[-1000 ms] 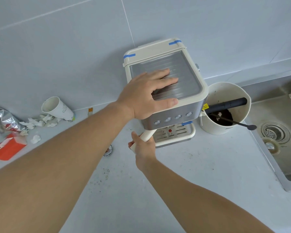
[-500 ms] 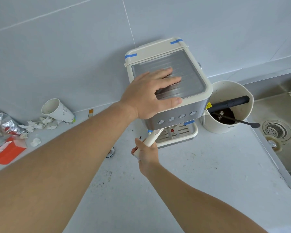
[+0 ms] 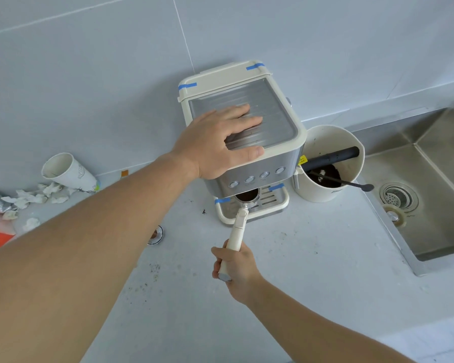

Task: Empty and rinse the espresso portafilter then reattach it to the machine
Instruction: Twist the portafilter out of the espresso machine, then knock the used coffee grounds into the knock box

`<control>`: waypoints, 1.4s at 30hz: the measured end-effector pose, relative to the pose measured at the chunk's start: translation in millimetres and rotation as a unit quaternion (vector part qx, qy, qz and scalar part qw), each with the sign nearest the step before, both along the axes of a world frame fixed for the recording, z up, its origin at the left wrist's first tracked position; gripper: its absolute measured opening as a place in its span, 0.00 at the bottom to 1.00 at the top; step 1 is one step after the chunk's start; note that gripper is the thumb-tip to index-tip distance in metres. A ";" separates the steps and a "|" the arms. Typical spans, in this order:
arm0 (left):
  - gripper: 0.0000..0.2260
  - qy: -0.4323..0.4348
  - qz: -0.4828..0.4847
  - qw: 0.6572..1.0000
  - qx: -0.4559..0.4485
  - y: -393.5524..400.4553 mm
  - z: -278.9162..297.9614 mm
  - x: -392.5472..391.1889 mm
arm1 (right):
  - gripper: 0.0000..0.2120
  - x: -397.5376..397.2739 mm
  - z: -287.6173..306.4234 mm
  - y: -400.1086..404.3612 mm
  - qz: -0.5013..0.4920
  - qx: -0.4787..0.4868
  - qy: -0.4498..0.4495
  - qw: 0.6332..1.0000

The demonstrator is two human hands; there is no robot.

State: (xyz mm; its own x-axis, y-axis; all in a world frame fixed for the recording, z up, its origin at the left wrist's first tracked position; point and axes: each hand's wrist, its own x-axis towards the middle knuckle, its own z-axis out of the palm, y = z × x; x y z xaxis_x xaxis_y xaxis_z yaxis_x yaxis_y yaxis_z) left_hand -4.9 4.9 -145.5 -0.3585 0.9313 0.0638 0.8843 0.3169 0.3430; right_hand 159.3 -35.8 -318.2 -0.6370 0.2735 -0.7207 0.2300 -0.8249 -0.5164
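Portafilter (image 3: 243,210) is hanging just below the front of the espresso machine (image 3: 247,132), over the drip tray, basket facing up with dark spent grounds in it. Right hand (image 3: 233,268) is wrapped in a fist around the cream handle, probably to keep it level. Left hand (image 3: 220,142) lies flat with fingers spread on the machine's top, looks like bracing so it doesn't slide. Knock box (image 3: 330,163) sits right beside it, sink (image 3: 430,192) just past that.

Espresso machine (image 3: 247,132) stands on the desk (image 3: 312,258) against the wall. Waste tub (image 3: 330,163) just right of it; sink (image 3: 430,195) farther right. Tipped cup (image 3: 66,171) lies well left.
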 end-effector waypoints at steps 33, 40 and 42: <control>0.26 0.053 0.104 0.993 0.001 33.9 3.0 28.4 | 0.08 151.6 47.9 119.5 0.095 0.044 0.041 0.994; 0.26 0.029 0.119 0.992 -0.008 50.0 -1.1 29.7 | 0.04 156.2 59.0 157.4 0.054 0.057 0.055 0.995; 0.25 0.021 0.126 0.992 0.002 49.3 -1.7 29.9 | 0.04 152.1 61.9 170.6 0.045 0.071 0.063 0.995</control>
